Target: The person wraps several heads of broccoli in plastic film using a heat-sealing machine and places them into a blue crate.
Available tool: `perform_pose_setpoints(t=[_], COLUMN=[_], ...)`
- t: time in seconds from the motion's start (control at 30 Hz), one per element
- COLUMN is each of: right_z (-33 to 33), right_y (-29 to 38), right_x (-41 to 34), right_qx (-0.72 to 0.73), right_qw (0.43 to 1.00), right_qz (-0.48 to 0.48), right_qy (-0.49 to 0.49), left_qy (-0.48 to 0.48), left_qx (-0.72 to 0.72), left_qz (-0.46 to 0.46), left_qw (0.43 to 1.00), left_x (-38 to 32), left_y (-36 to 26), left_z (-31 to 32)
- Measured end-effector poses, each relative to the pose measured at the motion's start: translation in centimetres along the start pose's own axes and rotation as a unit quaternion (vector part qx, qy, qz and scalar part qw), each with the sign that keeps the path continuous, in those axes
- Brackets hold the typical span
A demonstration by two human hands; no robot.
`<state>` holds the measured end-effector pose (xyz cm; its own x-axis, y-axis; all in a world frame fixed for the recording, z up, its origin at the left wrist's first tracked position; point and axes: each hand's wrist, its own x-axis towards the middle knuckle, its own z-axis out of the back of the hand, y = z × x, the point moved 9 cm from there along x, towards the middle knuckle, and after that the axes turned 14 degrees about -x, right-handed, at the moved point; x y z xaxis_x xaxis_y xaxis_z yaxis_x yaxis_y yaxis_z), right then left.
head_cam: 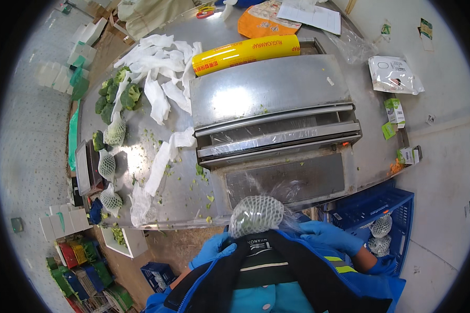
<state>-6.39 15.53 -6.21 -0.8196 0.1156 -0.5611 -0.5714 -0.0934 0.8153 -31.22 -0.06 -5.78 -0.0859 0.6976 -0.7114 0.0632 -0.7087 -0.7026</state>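
Observation:
A film-wrapped bundle in a white foam net (257, 216), with something pale green inside, is held up before my chest at the table's front edge. My left hand (213, 250), in a blue glove, grips its lower left end, the fingertips partly hidden. On the other side my right hand (331, 236), also blue-gloved, holds the gathered clear film (291, 225). Just beyond the bundle is the dark plate (286, 178) of a steel film-wrapping machine (270, 90). A yellow roll of cling film (246, 54) lies along the machine's back.
On the steel table (180, 207), broccoli heads (119, 92), netted heads (107, 164), white foam nets (156, 58) and a scale (87, 168) are at left. A blue crate (403, 231) with netted heads stands at right. Below the table are a white foam box (135, 242) and a small blue crate (156, 274).

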Motion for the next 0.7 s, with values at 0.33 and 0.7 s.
perform_pose_setpoints(t=[0.33, 0.7], right_z=[2.6, 6.3], right_y=[-1.6, -0.2], right_x=[-0.6, 3.5], right_qx=[0.099, 0.136], right_qw=[0.983, 0.985], right_qz=[-0.065, 0.031], right_qy=[-0.14, -0.1], left_qy=[-0.133, 0.003], left_qx=[-0.474, -0.144], left_qz=[-0.144, -0.007], left_qw=[0.858, 0.99], left_x=[4.1, 14.7], left_y=[0.3, -0.5], left_z=[4.5, 4.7])
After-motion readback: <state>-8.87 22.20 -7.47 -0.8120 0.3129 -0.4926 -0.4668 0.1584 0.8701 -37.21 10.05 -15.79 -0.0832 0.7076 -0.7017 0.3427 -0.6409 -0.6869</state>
